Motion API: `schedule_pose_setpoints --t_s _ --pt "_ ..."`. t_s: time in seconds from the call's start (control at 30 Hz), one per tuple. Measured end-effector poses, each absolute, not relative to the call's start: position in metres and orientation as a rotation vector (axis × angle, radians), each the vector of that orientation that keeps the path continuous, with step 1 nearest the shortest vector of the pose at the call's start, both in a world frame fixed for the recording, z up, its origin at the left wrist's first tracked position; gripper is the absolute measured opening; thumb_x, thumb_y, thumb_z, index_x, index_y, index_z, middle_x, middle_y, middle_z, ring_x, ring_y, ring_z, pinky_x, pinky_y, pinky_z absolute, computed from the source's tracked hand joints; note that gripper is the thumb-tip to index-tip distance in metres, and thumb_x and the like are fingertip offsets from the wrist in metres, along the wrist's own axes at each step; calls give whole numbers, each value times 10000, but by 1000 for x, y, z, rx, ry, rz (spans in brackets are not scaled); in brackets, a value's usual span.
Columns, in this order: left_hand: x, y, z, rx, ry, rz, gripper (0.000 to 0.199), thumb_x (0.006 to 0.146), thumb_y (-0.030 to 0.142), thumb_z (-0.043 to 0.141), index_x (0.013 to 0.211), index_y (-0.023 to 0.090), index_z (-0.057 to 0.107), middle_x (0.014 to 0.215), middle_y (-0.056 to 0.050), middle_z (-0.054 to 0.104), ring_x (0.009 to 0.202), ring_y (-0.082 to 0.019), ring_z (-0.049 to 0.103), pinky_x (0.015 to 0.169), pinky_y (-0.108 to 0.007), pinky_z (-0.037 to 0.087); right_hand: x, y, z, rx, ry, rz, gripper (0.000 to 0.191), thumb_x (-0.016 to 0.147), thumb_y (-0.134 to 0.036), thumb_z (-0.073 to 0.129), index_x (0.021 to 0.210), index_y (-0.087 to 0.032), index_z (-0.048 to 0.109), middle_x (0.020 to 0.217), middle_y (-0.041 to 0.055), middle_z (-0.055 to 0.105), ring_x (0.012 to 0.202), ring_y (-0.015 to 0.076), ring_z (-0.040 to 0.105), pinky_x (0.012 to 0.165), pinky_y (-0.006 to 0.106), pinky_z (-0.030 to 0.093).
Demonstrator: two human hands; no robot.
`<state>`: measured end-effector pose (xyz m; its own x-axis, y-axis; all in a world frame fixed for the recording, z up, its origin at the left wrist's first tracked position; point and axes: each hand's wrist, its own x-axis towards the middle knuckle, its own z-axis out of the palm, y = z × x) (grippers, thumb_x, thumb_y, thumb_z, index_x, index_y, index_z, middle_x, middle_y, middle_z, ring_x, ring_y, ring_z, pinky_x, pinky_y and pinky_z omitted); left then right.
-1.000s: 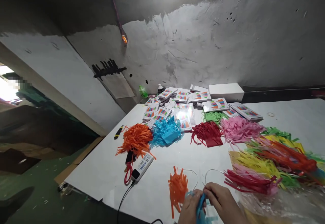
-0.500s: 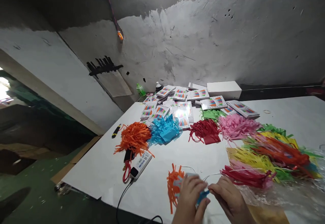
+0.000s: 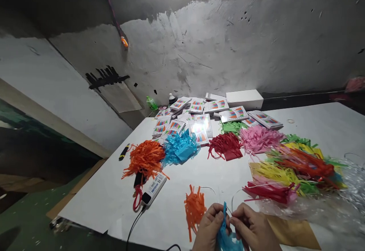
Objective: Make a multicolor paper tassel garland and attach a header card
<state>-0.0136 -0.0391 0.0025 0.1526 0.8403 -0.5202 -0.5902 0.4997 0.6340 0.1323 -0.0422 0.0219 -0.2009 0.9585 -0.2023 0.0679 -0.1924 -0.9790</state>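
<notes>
A blue paper tassel (image 3: 227, 240) hangs between my hands, its narrow twisted top standing upright. My left hand (image 3: 210, 226) is closed around that top, thumb against fingers. My right hand (image 3: 252, 228) pinches the thin white string (image 3: 232, 201) just beside the tassel, the fingertips almost touching those of the left. Left of my hands lies an orange tassel (image 3: 194, 208) on the white table, with the string looping from its top. Toward the right, the string runs to a dark red tassel (image 3: 269, 191) next to a pink one.
Loose fringed bundles in orange (image 3: 145, 158), blue (image 3: 181, 147), red (image 3: 226, 146) and pink (image 3: 261, 139) lie across the table's middle. Behind them are printed cards (image 3: 196, 129) and a white box (image 3: 244, 98). A power bank (image 3: 154, 188) with a cable sits left; clear plastic (image 3: 322, 209) lies right.
My left hand has turned from palm-down to an upright pinch, and the blue tassel's top now shows upright between the hands. The right hand has shifted slightly left. The whole view has moved a little.
</notes>
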Motion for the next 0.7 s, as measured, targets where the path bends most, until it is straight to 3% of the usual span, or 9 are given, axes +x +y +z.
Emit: schedule_pose_setpoints --t_s 0.37,0.7 --pt "-13 -42 -4 390 936 1091 453 535 512 911 741 217 637 528 21 632 427 -78 527 469 -181 341 131 -45 34 -1408 -1318 1366 348 793 -565 581 666 -241 602 462 -65 566 305 80 376 315 225 217" --pt "-9 -42 -4 363 1007 1108 514 456 547 924 701 204 629 504 12 624 388 -76 481 440 -192 309 131 -46 37 -1375 -1310 1335 321 777 -533 621 638 -243 624 436 -66 554 306 79 363 334 238 216"
